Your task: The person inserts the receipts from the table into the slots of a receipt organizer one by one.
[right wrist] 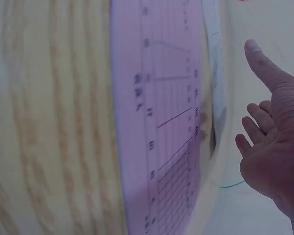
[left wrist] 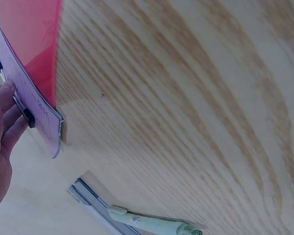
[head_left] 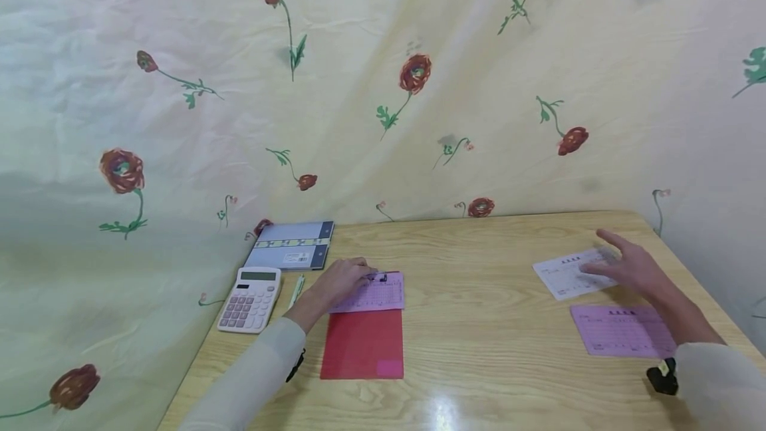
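My left hand (head_left: 342, 281) pinches the top edge of a clipped stack of pink paper forms (head_left: 383, 296), over the upper end of a red folder (head_left: 362, 348). In the left wrist view, the thumb lies over a metal clip with black ends (left wrist: 29, 118), and other fingers are behind the stack, which is tilted. Over a white paper form (head_left: 562, 277) at the right, my right hand (head_left: 639, 270) is held with thumb and fingers spread and nothing in it. A separate pink form (head_left: 616, 330) lies nearer me, partly under the right forearm. The right wrist view shows the same pink form (right wrist: 157, 127).
A white calculator (head_left: 258, 311) lies on the left of the wooden table (head_left: 473, 344). Behind it is a blue-grey notebook (head_left: 299, 231). Pale green and grey pens (left wrist: 152, 223) lie between the calculator and my left hand. A flowered cloth (head_left: 359, 85) hangs behind the table.
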`<action>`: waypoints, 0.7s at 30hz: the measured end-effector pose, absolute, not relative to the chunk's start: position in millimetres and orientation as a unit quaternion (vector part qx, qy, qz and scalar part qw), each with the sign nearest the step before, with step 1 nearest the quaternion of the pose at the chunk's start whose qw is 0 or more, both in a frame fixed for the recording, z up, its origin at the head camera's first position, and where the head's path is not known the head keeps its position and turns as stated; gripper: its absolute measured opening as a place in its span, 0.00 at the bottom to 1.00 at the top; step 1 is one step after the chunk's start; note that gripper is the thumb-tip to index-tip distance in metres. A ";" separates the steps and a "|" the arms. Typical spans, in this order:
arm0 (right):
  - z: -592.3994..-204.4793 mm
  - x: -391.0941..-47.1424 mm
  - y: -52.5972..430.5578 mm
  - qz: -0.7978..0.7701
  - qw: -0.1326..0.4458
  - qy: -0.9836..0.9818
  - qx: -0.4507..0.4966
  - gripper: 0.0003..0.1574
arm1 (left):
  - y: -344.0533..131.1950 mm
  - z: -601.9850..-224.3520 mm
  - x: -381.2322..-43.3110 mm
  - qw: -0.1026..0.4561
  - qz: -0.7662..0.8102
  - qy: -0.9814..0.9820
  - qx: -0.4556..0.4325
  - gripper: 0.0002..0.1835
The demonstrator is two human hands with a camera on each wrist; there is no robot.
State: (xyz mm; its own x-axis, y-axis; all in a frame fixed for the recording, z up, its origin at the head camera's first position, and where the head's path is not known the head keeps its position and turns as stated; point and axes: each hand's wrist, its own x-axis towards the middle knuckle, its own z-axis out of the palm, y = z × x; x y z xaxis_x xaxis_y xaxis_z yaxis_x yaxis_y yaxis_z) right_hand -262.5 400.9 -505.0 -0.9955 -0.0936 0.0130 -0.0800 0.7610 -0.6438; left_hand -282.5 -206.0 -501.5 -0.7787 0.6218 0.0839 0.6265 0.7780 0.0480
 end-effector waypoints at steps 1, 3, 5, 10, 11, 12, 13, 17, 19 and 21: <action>-506.4 -261.8 402.0 -0.342 0.011 0.938 -0.045 0.68 | -206.2 -501.3 -282.7 0.029 -0.036 -0.943 -0.330 0.16; -509.2 -260.6 404.1 -0.347 0.015 0.937 -0.041 0.68 | -206.4 -500.9 -282.7 0.027 -0.035 -0.942 -0.332 0.15; -512.5 -260.1 406.1 -0.352 0.015 0.935 -0.039 0.68 | -206.6 -500.5 -282.8 0.029 -0.035 -0.941 -0.336 0.15; -521.3 -258.6 411.8 -0.364 0.017 0.931 -0.037 0.67 | -206.5 -500.1 -282.8 0.026 -0.038 -0.940 -0.338 0.15; -522.9 -258.2 412.8 -0.366 0.016 0.930 -0.037 0.67 | -206.4 -500.1 -282.8 0.024 -0.038 -0.941 -0.337 0.15; -524.4 -257.9 413.7 -0.366 0.015 0.930 -0.037 0.66 | -206.2 -499.9 -282.8 0.021 -0.038 -0.941 -0.335 0.15; -525.9 -257.6 414.6 -0.367 0.014 0.929 -0.036 0.66 | -206.1 -499.9 -282.8 0.019 -0.037 -0.942 -0.333 0.15; -531.0 -256.8 416.4 -0.371 0.000 0.928 -0.036 0.63 | -205.9 -499.7 -283.1 0.020 -0.029 -0.942 -0.334 0.15; -533.1 -256.6 416.8 -0.372 -0.008 0.928 -0.035 0.61 | -206.0 -499.6 -283.3 0.023 -0.029 -0.941 -0.335 0.15; -534.5 -256.2 417.0 -0.374 -0.014 0.927 -0.033 0.58 | -206.1 -499.4 -283.3 0.024 -0.032 -0.941 -0.336 0.14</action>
State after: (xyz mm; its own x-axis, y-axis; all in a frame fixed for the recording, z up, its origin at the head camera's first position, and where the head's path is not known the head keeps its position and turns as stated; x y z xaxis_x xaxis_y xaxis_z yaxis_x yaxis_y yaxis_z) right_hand -256.2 417.0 -534.5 -0.9975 -0.0505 0.0497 -0.0708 0.7181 -0.6923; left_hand -283.3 -206.1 -499.4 -0.7735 0.6303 0.0664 0.6334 0.7725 0.0449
